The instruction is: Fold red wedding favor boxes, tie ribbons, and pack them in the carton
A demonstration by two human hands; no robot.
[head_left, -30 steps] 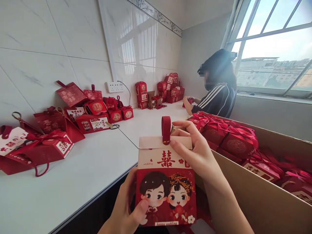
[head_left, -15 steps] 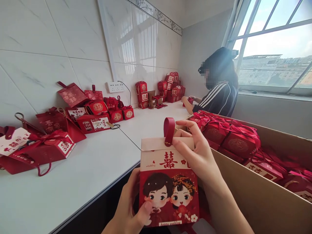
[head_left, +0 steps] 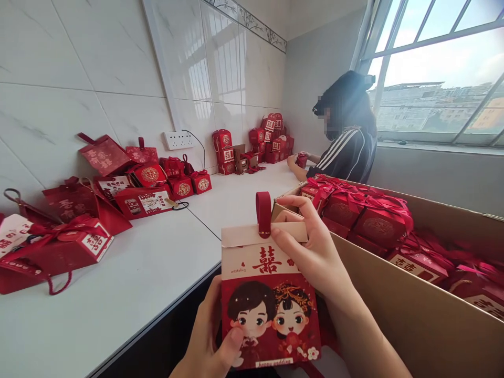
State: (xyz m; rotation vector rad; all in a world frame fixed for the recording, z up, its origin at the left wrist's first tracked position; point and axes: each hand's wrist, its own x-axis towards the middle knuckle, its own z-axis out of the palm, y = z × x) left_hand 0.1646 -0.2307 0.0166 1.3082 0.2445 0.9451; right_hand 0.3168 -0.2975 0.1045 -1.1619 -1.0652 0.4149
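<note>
I hold a red and cream wedding gift box [head_left: 268, 294] upright in front of me; it shows a cartoon couple and has a red loop handle on top. My left hand [head_left: 208, 344] grips its lower left side, thumb on the front. My right hand [head_left: 311, 252] is closed on the cream top flap beside the handle.
A large cardboard carton [head_left: 417, 320] full of red ribboned boxes stands at my right. Red gift boxes and bags [head_left: 118, 184] lie along the white counter [head_left: 129, 294] by the tiled wall. Another person [head_left: 346, 142] in a striped jacket works at the far end near the window.
The box and both hands stay almost as they were; the view has shifted slightly to the right and the box sits a little lower and left.
</note>
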